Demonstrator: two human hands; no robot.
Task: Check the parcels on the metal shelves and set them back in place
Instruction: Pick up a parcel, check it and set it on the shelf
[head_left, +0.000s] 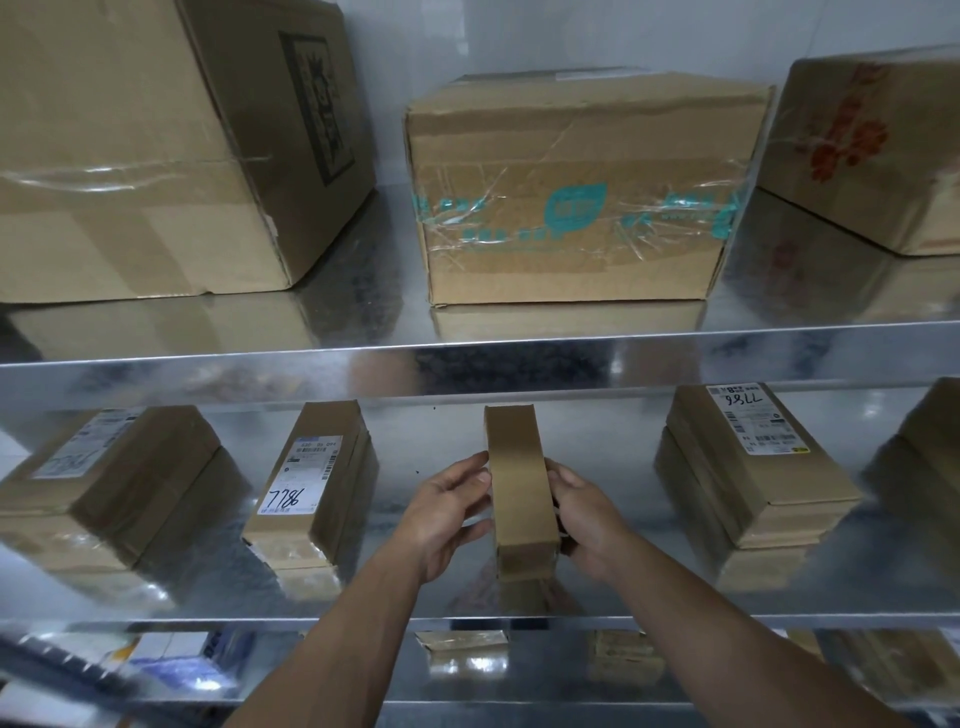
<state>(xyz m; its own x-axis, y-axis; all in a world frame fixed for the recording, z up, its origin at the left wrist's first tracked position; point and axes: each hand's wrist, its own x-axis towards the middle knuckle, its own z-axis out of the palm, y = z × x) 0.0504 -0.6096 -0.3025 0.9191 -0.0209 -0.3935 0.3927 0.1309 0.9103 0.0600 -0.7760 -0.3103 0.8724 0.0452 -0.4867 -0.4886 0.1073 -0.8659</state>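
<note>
A: Head view: left hand (447, 512) and right hand (587, 512) curl fingers (470, 465) round the slim brown cardboard parcel (519, 483), on edge on the shiny metal middle shelf (597, 447).
B: Mid-check, I'd say. The flat labelled neighbour parcels (306, 467) look settled.

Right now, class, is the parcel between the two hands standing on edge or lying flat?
On edge: the parcel has its narrow side up; left hand and right hand hold its broad faces.

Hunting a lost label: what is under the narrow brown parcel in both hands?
Only the shiny metal shelf, mirroring the narrow brown cardboard parcel, shows beneath. Its underside is hidden; a label there cannot be seen.
</note>
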